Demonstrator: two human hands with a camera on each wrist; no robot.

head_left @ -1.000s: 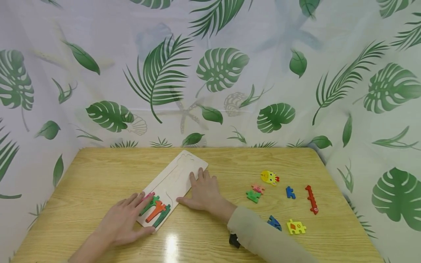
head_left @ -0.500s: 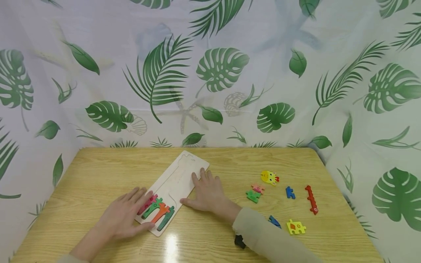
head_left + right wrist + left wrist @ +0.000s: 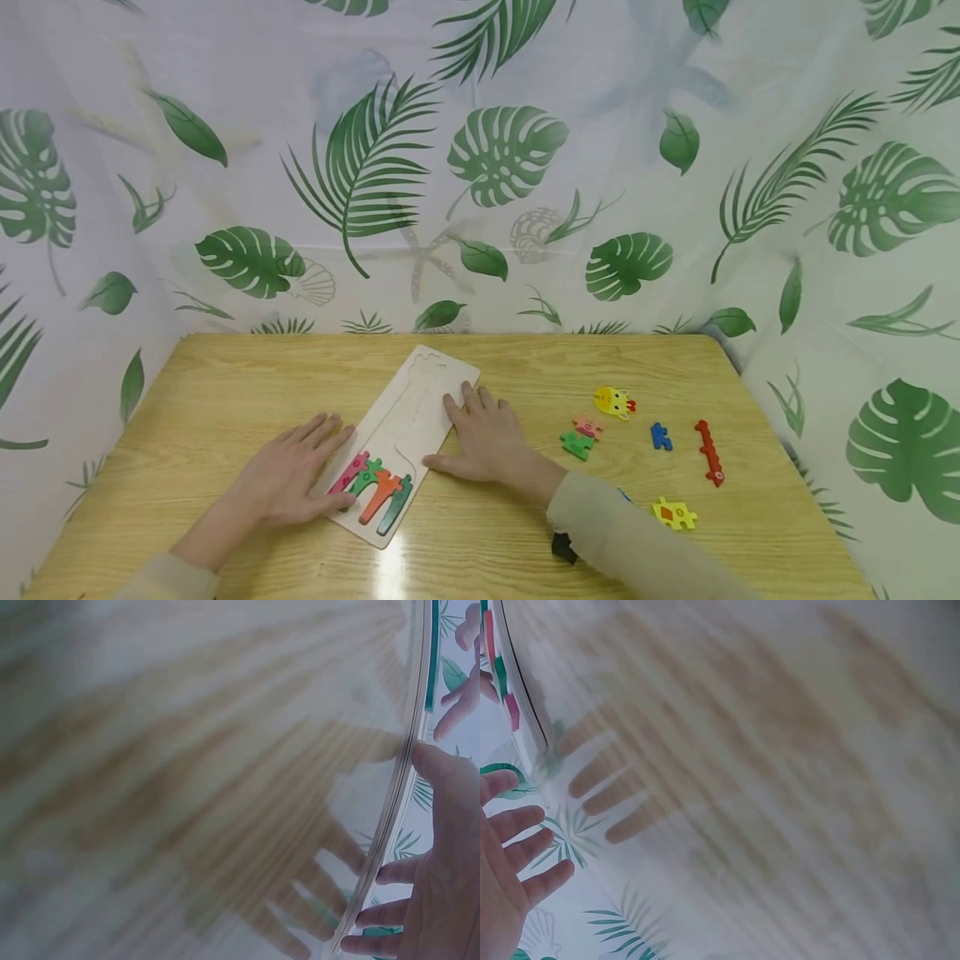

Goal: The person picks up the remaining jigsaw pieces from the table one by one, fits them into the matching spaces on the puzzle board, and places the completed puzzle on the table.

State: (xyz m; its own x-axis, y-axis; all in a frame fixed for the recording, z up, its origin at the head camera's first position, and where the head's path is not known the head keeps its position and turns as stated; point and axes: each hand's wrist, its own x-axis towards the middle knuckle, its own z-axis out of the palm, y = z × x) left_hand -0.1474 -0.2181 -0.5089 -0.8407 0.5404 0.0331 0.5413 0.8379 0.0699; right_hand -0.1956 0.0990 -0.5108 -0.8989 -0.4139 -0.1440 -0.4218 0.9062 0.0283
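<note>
A pale wooden puzzle board (image 3: 397, 408) with a giraffe-shaped recess lies slanted on the table. At its near end sit several leg pieces: pink (image 3: 352, 472), green (image 3: 367, 475), orange (image 3: 381, 493) and dark green (image 3: 396, 504). My left hand (image 3: 281, 475) lies at the board's left edge with fingers spread and its thumb by the leg pieces. On the opposite side, my right hand (image 3: 483, 437) touches the board's right edge (image 3: 390, 817) with straight fingers and thumb. Neither hand grips a piece.
Loose puzzle pieces lie to the right on the wooden table (image 3: 247, 392): a yellow giraffe head (image 3: 613, 402), joined pink and green pieces (image 3: 581, 437), a blue one (image 3: 661, 437), a long red one (image 3: 708, 452) and a yellow one (image 3: 673, 514). The right sleeve (image 3: 622, 533) partly covers another blue piece.
The board has shifted right and turned to point more straight away from me. Both hands have moved right with it, and the left fingers have come off the pink piece.
</note>
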